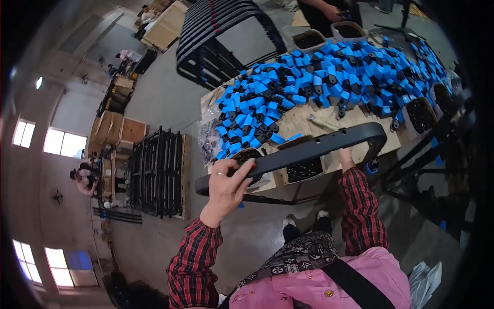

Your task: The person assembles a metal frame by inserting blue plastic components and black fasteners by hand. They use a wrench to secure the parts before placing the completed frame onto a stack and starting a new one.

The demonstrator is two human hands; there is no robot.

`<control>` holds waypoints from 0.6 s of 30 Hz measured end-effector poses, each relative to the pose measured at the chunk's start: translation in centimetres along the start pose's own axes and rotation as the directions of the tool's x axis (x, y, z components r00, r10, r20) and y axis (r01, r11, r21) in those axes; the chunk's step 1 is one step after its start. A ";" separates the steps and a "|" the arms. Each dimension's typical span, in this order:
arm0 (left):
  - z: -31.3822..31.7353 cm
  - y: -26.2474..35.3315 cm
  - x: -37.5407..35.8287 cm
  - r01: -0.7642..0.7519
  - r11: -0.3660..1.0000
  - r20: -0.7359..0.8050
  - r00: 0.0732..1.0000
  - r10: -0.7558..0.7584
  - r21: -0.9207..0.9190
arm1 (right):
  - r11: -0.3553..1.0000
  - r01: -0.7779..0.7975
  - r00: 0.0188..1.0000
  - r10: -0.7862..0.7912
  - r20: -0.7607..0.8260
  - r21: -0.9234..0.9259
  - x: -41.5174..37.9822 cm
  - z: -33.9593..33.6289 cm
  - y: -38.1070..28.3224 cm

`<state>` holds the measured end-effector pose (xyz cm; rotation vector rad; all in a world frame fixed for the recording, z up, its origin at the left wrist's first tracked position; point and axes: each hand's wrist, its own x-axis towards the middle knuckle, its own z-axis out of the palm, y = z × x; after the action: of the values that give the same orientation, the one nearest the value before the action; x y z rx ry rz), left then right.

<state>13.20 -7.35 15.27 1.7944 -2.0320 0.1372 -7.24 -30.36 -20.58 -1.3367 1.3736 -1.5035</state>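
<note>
A black tubular metal frame (309, 149) with rounded corners is held up in front of me, tilted, over the near edge of the work table. My left hand (226, 188), with a ring on one finger, grips the left part of its top bar. A tiny red-orange spot shows at those fingertips; I cannot make out what it is. My right hand (346, 155) is at the bar's right part from behind and below, its fingers mostly hidden by the frame. Small holes run along the bar. Beyond it lies a big heap of blue and black plastic caps (309, 77).
On the wooden table (293, 117) are bins of small black parts (303, 170) and a tool with a pale handle (323, 122). Black frames are stacked behind (226, 41) and at left (157, 172). Another person's hand (334, 13) is across the table.
</note>
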 end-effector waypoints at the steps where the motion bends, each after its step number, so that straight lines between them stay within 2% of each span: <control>1: 0.0 0.2 0.2 -0.012 1.000 0.000 1.000 0.012 0.015 | 0.921 0.069 0.970 0.029 0.243 -0.384 0.6 -1.5 -1.8; 2: -0.3 0.3 0.4 -0.047 0.999 -0.005 0.999 0.047 0.021 | 0.910 0.055 0.981 0.028 0.192 -0.411 0.6 -1.4 -0.8; 3: -0.5 0.2 0.4 -0.077 0.996 -0.011 0.997 0.077 0.034 | 0.914 0.208 0.965 -0.134 0.225 -0.348 0.6 -1.8 2.2; 4: -0.5 -0.1 0.2 -0.092 0.994 0.004 0.996 0.092 0.053 | 0.901 0.141 0.933 0.018 0.359 -0.410 0.3 -3.0 -3.4; 5: -0.3 -0.4 -0.2 -0.096 0.994 -0.023 0.995 0.097 0.042 | 0.988 0.053 0.938 0.002 0.347 -0.148 -0.4 -3.7 -2.4; 6: -0.1 -0.3 -0.5 -0.092 0.991 -0.075 0.992 0.100 0.095 | 0.943 -0.236 0.954 0.179 0.240 0.234 -2.2 -4.3 0.2; 7: 0.0 -0.3 -0.6 -0.096 0.985 -0.121 0.986 0.114 0.145 | 0.919 -0.347 0.931 0.312 0.192 0.188 -4.1 -5.3 -4.9; 8: 0.3 -0.5 -0.9 -0.107 0.984 -0.165 0.978 0.129 0.140 | 0.950 -0.221 0.959 0.170 0.228 0.220 -6.5 -6.6 -8.4; 9: 0.6 -0.8 -1.3 -0.127 0.983 -0.206 0.967 0.152 0.131 | 0.953 -0.274 0.925 0.223 0.306 0.133 -8.0 -8.1 -8.5; 10: 0.8 -1.0 -1.8 -0.137 0.979 -0.286 0.942 0.176 0.151 | 0.964 -0.267 0.925 0.251 0.285 0.018 -10.0 -8.8 -8.7; 12: 0.4 -0.8 -2.7 -0.147 0.976 -0.452 0.868 0.205 0.161 | 0.980 -0.200 0.897 0.192 0.399 -0.022 -15.0 -9.8 -8.5; 14: -2.2 -0.7 -5.2 -0.139 0.977 -0.572 0.794 0.209 0.163 | 0.953 -0.279 0.771 0.295 0.564 -0.117 -20.1 -9.8 -9.2; 15: -3.1 -1.3 -7.0 -0.143 0.987 -0.620 0.769 0.158 0.075 | 0.915 -0.364 0.653 0.383 0.654 -0.172 -22.4 -9.9 -7.8; 16: -3.8 -2.5 -9.5 -0.101 0.995 -0.630 0.772 0.078 -0.002 | 0.867 -0.435 0.516 0.460 0.723 -0.241 -24.5 -9.2 -6.9; 17: -4.1 -4.2 -12.7 -0.064 0.995 -0.634 0.774 -0.002 -0.082 | 0.843 -0.423 0.463 0.517 0.720 -0.333 -26.6 -7.8 -7.3; 18: -4.2 -5.8 -16.4 0.057 0.988 -0.612 0.780 -0.132 -0.140 | 0.810 -0.407 0.413 0.575 0.707 -0.421 -28.8 -6.5 -8.2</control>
<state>21.03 8.31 11.76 1.5057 -1.4400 0.5027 -5.63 0.14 -18.68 -1.2946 1.1105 -0.2248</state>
